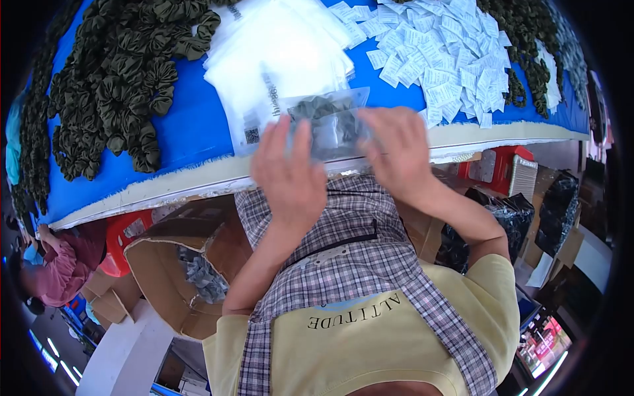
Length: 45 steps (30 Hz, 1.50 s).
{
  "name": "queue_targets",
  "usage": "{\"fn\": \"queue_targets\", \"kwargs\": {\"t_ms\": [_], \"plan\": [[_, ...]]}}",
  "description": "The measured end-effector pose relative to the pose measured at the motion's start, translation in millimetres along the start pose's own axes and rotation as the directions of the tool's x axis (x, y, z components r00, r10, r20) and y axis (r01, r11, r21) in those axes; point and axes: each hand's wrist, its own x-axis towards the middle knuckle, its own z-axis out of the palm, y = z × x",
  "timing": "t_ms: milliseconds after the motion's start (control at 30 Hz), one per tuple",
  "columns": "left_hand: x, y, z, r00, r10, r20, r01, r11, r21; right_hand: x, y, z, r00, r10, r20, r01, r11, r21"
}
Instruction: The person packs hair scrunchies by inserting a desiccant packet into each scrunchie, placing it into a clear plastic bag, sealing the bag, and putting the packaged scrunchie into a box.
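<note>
A clear plastic bag [333, 129] with a dark green scrunchie inside lies near the front edge of the blue table, over a stack of flat clear bags [277, 56]. At the bag's left side is my left hand [289, 168], its fingers stretched and blurred. My right hand [396, 148] is at the bag's right edge, thumb and index finger near its corner, also blurred; whether it grips the bag cannot be made out. Dark green scrunchies [125, 86] are heaped to the left. Many small white printed labels [442, 59] are piled to the right.
The table's pale front edge [145, 193] runs below my hands. Underneath are an open cardboard box [155, 277], a red stool [122, 244] and black-wrapped bundles [495, 214]. Another person [66, 264] is at the far left. More scrunchies lie at the far right.
</note>
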Motion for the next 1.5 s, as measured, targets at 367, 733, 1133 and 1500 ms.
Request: {"fn": "queue_targets", "kwargs": {"t_ms": [367, 733, 1133, 1500], "plan": [[23, 10, 1, 0.989, 0.057, 0.140, 0.009, 0.904, -0.427, -30, -14, 18, 0.967, 0.094, 0.236, -0.059, 0.987, -0.149], [-2, -86, -199, 0.952, -0.284, -0.112, 0.287, 0.958, 0.003, -6, 44, -66, 0.932, 0.200, 0.303, -0.229, 0.971, 0.063], [10, -112, -156, 0.889, -0.300, 0.346, 0.259, 0.952, 0.160, 15, 58, -66, 0.798, 0.304, 0.520, -0.453, 0.872, 0.185], [88, -20, -73, 0.928, 0.117, 0.353, -0.113, 0.993, -0.031, 281, 232, -48, 0.952, 0.305, 0.013, -0.296, 0.913, 0.279]]}}
